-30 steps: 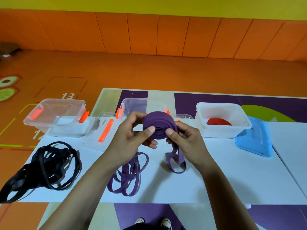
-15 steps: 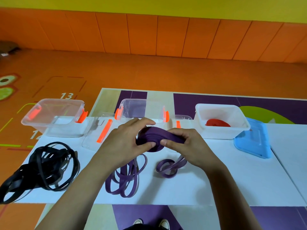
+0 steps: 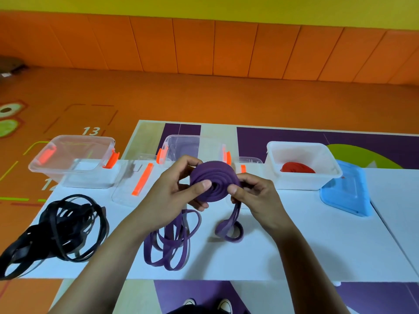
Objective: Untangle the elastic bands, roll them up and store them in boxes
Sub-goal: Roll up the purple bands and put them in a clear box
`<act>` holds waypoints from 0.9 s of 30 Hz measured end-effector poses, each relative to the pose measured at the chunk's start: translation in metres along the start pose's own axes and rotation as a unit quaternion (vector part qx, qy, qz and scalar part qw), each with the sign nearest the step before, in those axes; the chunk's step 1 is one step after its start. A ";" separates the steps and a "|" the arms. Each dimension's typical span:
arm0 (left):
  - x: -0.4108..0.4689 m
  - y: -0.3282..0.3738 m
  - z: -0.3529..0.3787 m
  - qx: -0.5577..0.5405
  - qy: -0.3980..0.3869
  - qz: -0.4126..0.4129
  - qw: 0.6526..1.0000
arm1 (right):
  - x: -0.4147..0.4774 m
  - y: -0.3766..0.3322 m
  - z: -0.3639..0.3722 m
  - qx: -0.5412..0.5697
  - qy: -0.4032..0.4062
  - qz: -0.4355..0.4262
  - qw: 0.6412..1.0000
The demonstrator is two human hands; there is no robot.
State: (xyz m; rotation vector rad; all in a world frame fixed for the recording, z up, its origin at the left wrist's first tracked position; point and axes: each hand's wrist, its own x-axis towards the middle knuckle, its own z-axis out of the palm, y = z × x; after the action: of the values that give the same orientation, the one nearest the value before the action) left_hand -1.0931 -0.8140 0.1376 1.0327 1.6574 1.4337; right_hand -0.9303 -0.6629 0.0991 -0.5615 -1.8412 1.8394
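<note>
Above the white table (image 3: 306, 245) I hold a rolled coil of purple elastic band (image 3: 215, 177), its flat face turned toward me. My left hand (image 3: 174, 193) grips its left side with the thumb pressed near the centre. My right hand (image 3: 254, 196) pinches the right edge, and the band's loose tail (image 3: 229, 230) hangs from there to the table. More loose purple band (image 3: 170, 243) lies in loops below my left hand. A tangle of black bands (image 3: 59, 227) sits at the left. A red rolled band (image 3: 297, 167) lies in the white box (image 3: 272, 164).
Two clear boxes with orange clips stand at the back, one at the left (image 3: 74, 159) and one behind my hands (image 3: 181, 146). A clear lid (image 3: 133, 180) lies between them. A blue lid (image 3: 347, 191) leans by the white box. The table's front edge is close.
The purple coil was tipped flat and lowered half a second ago; now it is raised and faces me again. The hanging tail has shifted slightly on the table.
</note>
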 end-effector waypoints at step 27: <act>-0.001 -0.014 -0.003 0.027 -0.044 -0.001 0.999 | 0.002 -0.002 0.002 -0.054 0.006 -0.008 0.998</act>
State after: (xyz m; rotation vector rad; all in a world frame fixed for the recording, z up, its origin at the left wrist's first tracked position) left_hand -1.0967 -0.8168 0.1242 1.1072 1.6428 1.3290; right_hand -0.9326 -0.6634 0.1016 -0.5936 -1.9403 1.7299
